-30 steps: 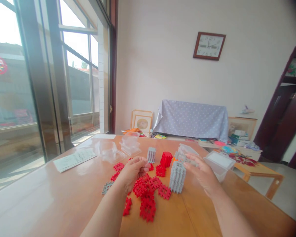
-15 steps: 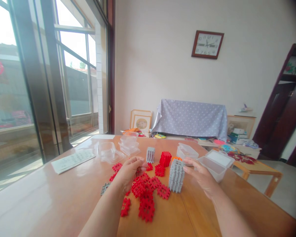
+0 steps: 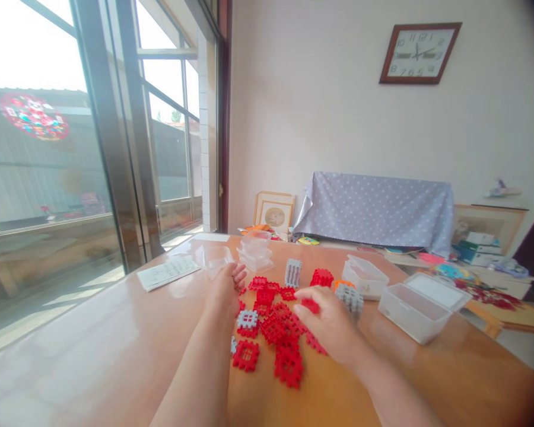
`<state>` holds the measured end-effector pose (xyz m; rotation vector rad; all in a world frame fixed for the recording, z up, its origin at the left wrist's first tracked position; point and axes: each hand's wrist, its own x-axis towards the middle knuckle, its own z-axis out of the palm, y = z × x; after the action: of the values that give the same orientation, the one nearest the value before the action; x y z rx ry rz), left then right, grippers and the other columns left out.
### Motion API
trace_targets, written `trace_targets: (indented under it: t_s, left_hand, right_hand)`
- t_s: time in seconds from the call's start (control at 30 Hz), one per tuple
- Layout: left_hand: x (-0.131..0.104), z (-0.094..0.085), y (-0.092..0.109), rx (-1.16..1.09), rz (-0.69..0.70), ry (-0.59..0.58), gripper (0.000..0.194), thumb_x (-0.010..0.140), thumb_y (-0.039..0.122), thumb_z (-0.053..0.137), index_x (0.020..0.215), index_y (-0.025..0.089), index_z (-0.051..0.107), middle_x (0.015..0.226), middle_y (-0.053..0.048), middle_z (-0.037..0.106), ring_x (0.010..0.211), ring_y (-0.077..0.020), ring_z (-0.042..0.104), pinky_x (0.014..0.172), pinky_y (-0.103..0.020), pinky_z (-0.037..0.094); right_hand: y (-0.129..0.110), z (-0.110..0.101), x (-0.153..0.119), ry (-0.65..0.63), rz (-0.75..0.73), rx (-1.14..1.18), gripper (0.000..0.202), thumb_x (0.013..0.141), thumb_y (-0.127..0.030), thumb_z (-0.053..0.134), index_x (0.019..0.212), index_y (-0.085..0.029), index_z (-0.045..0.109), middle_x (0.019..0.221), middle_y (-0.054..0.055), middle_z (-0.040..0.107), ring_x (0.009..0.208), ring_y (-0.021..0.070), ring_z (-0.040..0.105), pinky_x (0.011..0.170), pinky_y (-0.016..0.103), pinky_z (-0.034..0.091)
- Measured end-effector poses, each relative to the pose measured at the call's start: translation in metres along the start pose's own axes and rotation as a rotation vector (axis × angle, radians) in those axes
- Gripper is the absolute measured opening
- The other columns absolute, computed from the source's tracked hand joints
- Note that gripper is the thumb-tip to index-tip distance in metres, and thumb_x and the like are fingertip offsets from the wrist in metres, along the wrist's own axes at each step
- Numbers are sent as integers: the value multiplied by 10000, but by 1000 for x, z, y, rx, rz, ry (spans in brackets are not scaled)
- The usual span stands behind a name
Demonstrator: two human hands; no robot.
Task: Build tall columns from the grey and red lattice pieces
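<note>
Glossy brown worktop (image 3: 129,367), pale wall (image 3: 311,95), clock (image 3: 420,53) numbered 10, 11, 12. Right hand (image 3: 324,317), fingers spread, by red pieces (image 3: 288,363); left hand (image 3: 231,279) curled, grip unclear.

This looks like a living room in a home. A framed clock (image 3: 420,53) hangs on the plain far wall (image 3: 307,101), above something long draped in a polka-dot cloth (image 3: 378,210). Framed pictures (image 3: 275,214) lean to its left, and small boxes (image 3: 478,249) and household clutter crowd its right. Tall windows (image 3: 169,148) fill the left side, one pane bearing a round, colourful decoration (image 3: 34,117). Red plastic pieces (image 3: 273,329) lie scattered on a glossy wooden worktop (image 3: 115,350).
</note>
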<state>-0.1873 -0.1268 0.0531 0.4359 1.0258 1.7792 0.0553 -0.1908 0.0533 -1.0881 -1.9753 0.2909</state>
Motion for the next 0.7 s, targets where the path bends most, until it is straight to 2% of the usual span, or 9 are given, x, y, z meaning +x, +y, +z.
trace_targets:
  t_s: [0.1, 0.2, 0.33, 0.43, 0.6, 0.7]
  left_hand:
    - [-1, 0, 6, -45, -41, 38, 171, 783, 232, 665, 922, 186, 578, 896, -46, 698, 633, -91, 628, 547, -192, 413]
    - [-2, 0, 6, -56, -69, 38, 169, 774, 238, 669, 903, 185, 574, 885, -41, 693, 625, -92, 620, 545, -195, 408]
    - [1, -3, 5, -62, -69, 27, 165, 783, 242, 654, 914, 181, 575, 900, -43, 689, 613, -84, 610, 541, -196, 398]
    - [4, -6, 4, -67, -71, 17, 168, 785, 249, 654, 916, 181, 574, 915, -49, 691, 618, -84, 612, 533, -196, 390]
    - [6, -6, -3, -70, -61, -13, 206, 772, 286, 690, 908, 187, 571, 932, -51, 693, 642, -88, 625, 552, -196, 408]
    - [6, -4, -9, -48, -48, -32, 225, 761, 300, 707, 900, 183, 575, 931, -60, 694, 658, -98, 634, 576, -204, 424]
  right_hand:
    - [-15, 39, 10, -161, -21, -39, 204, 887, -288, 588, 1051, -284, 709, 1053, 28, 713, 1060, 215, 604, 950, 344, 460]
    - [-21, 72, 20, -328, -78, -127, 206, 866, -281, 601, 1043, -285, 707, 1002, 31, 708, 1051, 225, 590, 907, 331, 449]
    - [-21, 101, 29, -417, -104, -266, 236, 828, -303, 629, 1049, -257, 697, 1046, 70, 690, 1097, 265, 560, 941, 387, 396]
    - [-18, 110, 30, -451, -82, -326, 198, 824, -286, 624, 1003, -251, 702, 1007, 68, 699, 1059, 265, 560, 926, 394, 373]
    - [-15, 110, 27, -426, -83, -368, 116, 835, -314, 637, 900, -251, 710, 910, 44, 708, 951, 244, 570, 849, 352, 370]
    - [-13, 107, 27, -402, -123, -434, 259, 936, -326, 515, 780, -237, 701, 823, 48, 714, 887, 241, 583, 823, 361, 364]
